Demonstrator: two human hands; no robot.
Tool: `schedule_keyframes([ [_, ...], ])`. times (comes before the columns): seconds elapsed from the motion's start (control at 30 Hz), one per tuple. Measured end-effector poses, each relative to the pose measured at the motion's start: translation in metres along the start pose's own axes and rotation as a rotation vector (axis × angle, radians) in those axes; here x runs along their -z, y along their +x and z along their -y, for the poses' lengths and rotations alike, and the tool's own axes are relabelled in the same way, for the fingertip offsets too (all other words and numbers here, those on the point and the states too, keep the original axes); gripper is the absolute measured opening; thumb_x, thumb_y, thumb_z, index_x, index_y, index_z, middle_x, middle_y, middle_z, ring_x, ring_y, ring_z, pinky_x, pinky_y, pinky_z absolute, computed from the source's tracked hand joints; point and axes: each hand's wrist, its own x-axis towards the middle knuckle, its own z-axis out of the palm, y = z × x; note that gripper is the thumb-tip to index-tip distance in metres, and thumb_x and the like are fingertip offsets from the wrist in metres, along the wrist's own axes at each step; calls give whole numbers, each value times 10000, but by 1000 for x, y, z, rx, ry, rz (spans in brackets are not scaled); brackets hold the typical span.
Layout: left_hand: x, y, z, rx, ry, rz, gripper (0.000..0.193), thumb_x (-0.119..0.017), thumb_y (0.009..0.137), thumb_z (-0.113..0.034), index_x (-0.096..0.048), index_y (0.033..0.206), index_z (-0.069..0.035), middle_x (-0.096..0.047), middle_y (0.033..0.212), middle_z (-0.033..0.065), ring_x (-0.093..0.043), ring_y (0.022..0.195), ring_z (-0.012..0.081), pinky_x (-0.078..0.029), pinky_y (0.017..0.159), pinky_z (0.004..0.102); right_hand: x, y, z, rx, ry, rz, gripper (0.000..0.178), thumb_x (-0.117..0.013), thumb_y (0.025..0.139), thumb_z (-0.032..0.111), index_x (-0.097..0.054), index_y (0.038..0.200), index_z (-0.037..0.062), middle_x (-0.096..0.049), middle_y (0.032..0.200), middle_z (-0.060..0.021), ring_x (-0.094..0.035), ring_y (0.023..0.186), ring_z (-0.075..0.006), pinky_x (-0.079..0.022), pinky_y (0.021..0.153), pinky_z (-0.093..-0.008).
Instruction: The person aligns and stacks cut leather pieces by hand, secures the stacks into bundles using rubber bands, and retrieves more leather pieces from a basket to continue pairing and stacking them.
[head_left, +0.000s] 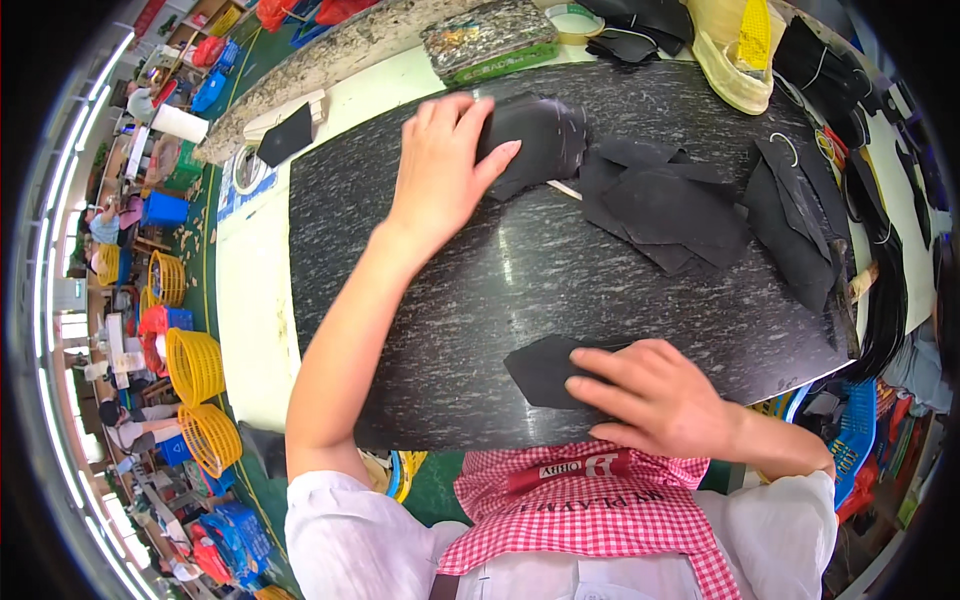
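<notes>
My left hand (pixel 445 150) reaches to the far middle of the dark speckled board (pixel 450 300). Its fingers curl at the left edge of a curved black sheet piece (pixel 540 140), and the thumb lies over that piece. Close to the board's front edge, my right hand (pixel 655 395) holds a smaller pointed black piece (pixel 540 372) flat on the board. The fingers cover its right end, and the underside of that grip is hidden. Between the hands and to the right lies a loose pile of black pieces (pixel 670 205).
Tied black pieces (pixel 795 215) lie at the board's right. Behind stand a worn green box (pixel 490 45), a tape roll (pixel 574 22) and a pale yellow shoe-shaped form (pixel 735 60). At far left are a single black piece (pixel 286 136) and a white ring (pixel 248 170). Yellow baskets (pixel 195 365) stand beyond the table.
</notes>
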Motion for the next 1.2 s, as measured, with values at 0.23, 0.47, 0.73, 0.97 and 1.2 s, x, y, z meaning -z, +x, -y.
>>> schedule_keyframes([
  [0.23,4,-13,7,-31,-113,-93,372,-733,797,-163,-616,1124,-29,-615,1113,113,-599,986,267,-473,884,362,41,94,-69,57,-238,-424,402,-663,779,71,-564,1165,21,-528,1255,-172,-517,1146,-345,-435,942,-415],
  [0.47,59,-46,-51,190,-699,-118,165,-687,784,35,-677,938,-25,-666,922,85,-637,804,165,-509,703,278,59,103,-46,197,-124,-363,248,-699,772,125,-664,1007,54,-559,966,-93,-551,883,-261,-446,769,-378],
  [0.73,70,-102,-116,760,-1125,506,298,-691,843,-38,-593,1124,-42,-682,858,42,-606,582,49,-467,478,176,-2,-22,13,-497,435,-393,389,-675,824,-6,-533,1184,36,-595,745,-70,-601,586,-129,-473,526,-254],
  [0.97,51,-109,-115,720,-1005,577,245,-681,858,-57,-596,1085,-28,-676,811,50,-598,576,48,-465,483,193,-21,-25,6,-552,282,-449,340,-714,812,32,-498,1074,26,-545,632,-18,-583,498,-98,-431,445,-227],
  [1.2,44,-113,-118,574,-860,526,268,-696,842,-79,-591,1084,-33,-678,845,94,-676,692,145,-529,573,254,-18,-21,2,-539,149,-387,287,-729,795,60,-520,990,34,-524,585,-30,-577,489,-138,-436,444,-260],
])
